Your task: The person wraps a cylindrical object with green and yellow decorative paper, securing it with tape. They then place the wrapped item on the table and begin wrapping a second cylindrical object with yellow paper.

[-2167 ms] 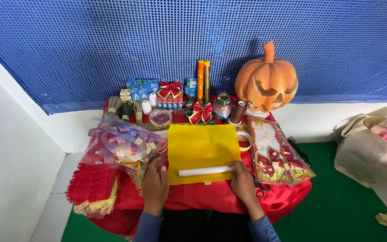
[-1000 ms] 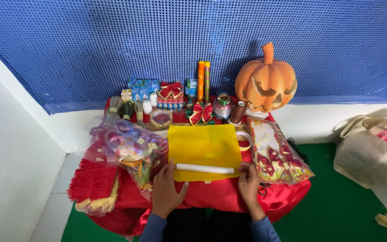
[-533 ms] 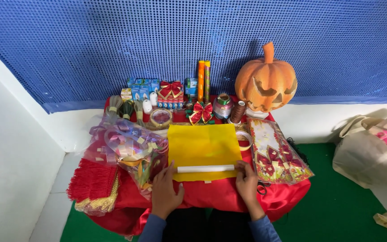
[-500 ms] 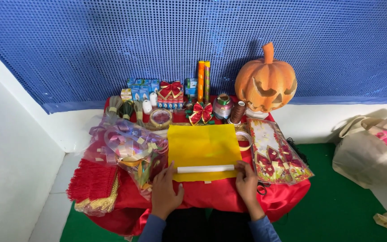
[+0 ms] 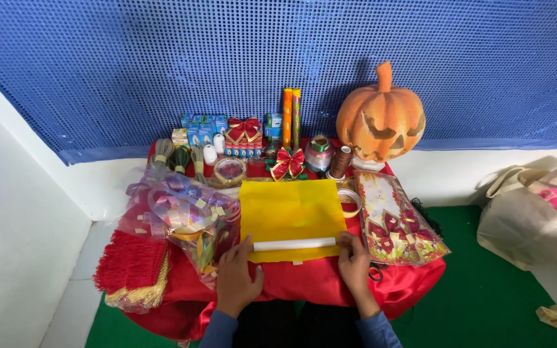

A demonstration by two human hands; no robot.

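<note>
**Yellow sheet with white roll at its near edge, both hands at the ends**

Lower centre of frame: left hand [image 5: 236, 278] lies flat and spread on the red tablecloth [image 5: 304, 287], fingertips just short of the left end of the white roll [image 5: 294, 244]; it grips nothing. Right hand [image 5: 354, 264] rests with loosely curled fingers touching the roll's right end; whether it pinches the roll I cannot tell.

The roll lies crosswise on the near edge of the yellow sheet [image 5: 290, 209], centre of frame. Judgement: sheet is light, thin and floppy, creases easily, may slide on the satin cloth. Roll is light and likely to unroll; hold at both ends, light pressure.

Left centre: clear bag of ribbons [image 5: 182, 216]. Right centre: printed red gift bags [image 5: 398, 222]. Farther back: red bow [image 5: 289, 163], thread spools [image 5: 340, 161]. Upper right: carved pumpkin [image 5: 380, 120] against blue mesh backdrop [image 5: 162, 58].
</note>
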